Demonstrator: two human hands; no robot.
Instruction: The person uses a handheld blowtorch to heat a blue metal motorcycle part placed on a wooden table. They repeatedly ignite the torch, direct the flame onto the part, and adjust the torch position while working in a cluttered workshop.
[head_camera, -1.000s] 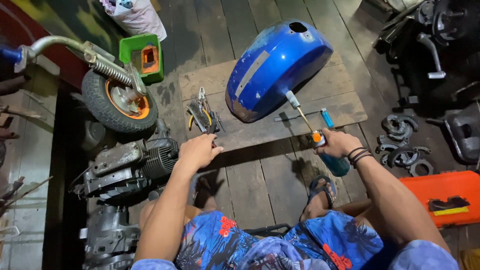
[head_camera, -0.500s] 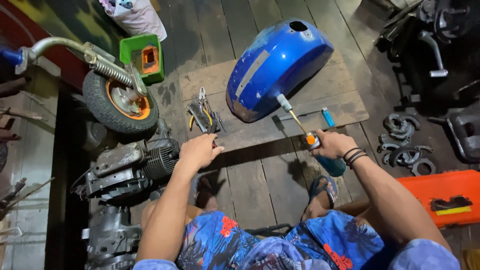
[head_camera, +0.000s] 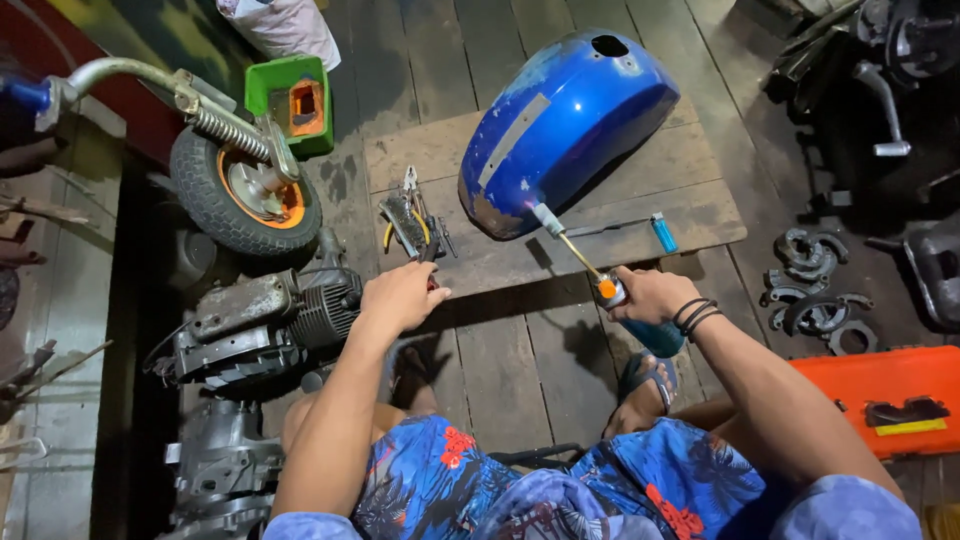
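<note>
Head view: right hand (head_camera: 648, 293) gripped a gas torch (head_camera: 610, 290), nozzle at the blue fuel tank (head_camera: 565, 125) on the wooden worktop (head_camera: 700, 205).
Left hand (head_camera: 400, 295) rested curled near the pliers (head_camera: 412, 222), grasp unclear; the lighter (head_camera: 663, 232) lay nearby, so heat risked scorching paint or igniting it.

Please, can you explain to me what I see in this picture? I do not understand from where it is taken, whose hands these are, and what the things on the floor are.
The picture comes from a camera worn on a person's head, looking down, so both arms belong to that seated person. The right hand holds a small blue gas torch with a long metal nozzle, whose tip is at the lower edge of a glossy blue motorcycle fuel tank. The tank rests on a flat wooden board laid on the plank floor. The left hand rests on the board's near edge, beside a pile of small hand tools. A small blue lighter also lies on the board. To the left are a grey engine and a small wheel with an orange hub.
</note>
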